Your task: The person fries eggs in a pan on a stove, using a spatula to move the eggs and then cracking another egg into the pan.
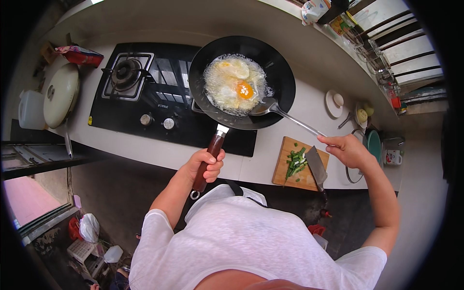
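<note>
My left hand (pixel 211 165) is closed around the dark wooden handle of a black wok (pixel 282 72) over the right side of the gas hob. Inside the wok, eggs (pixel 232 85) bubble in oil, with whites set in part and one orange yolk (pixel 245 90) on view. My right hand (pixel 344 148) grips the end of a metal spatula (pixel 297 120), whose blade rests inside the wok's lower right, beside the eggs. Below the spatula lies a wooden cutting board (pixel 281 159) with chopped green onions (pixel 296 162) and a cleaver (pixel 317 166) across its right part.
The black hob (pixel 156 125) has another burner (pixel 126 74) at left. Beyond it stand a lidded pan (pixel 61 94), a white plastic jug (pixel 32 108) and a red package (pixel 81 56). At right are an egg on a saucer (pixel 330 105), a glass lid (pixel 353 177) and a green basin (pixel 374 145).
</note>
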Available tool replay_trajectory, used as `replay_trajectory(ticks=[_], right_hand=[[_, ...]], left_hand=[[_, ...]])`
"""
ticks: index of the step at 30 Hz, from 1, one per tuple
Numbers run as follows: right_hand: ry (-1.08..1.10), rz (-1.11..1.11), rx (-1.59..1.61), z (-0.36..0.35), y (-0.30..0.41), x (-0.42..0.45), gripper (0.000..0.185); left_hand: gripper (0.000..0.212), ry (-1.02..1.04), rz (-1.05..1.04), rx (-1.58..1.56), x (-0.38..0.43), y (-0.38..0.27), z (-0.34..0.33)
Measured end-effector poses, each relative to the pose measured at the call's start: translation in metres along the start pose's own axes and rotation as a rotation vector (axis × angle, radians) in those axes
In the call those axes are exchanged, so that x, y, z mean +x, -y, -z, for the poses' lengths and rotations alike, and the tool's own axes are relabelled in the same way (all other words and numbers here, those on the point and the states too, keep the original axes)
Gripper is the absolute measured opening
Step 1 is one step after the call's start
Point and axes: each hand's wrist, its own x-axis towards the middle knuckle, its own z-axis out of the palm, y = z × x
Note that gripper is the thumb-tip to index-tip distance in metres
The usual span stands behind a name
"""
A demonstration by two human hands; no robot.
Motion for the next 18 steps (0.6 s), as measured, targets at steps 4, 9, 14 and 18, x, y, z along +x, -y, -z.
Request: replay_trajectory(ticks=[4, 9, 14, 18], right_hand=[[0.083, -0.046, 0.116, -0.026, 0.019, 0.015, 0.036], [0.033, -0.017, 0.174, -0.05, 0.022, 0.017, 0.036], [0.096, -0.124, 0.407, -0.029, 0.047, 0.001, 0.036], [-0.051, -0.033, 0.572, -0.028, 0.031, -0.021, 0.038]], left_hand=[[0.018, -0.023, -0.005, -0.004, -0.001, 0.0, 0.0], [0.017, -0.029, -0.002, -0.002, -0.001, -0.002, -0.001], [0.016, -0.027, 0.005, -0.003, -0.003, -0.003, 0.001], [0.016, -0.009, 0.011, 0.011, -0.002, -0.002, 0.002]])
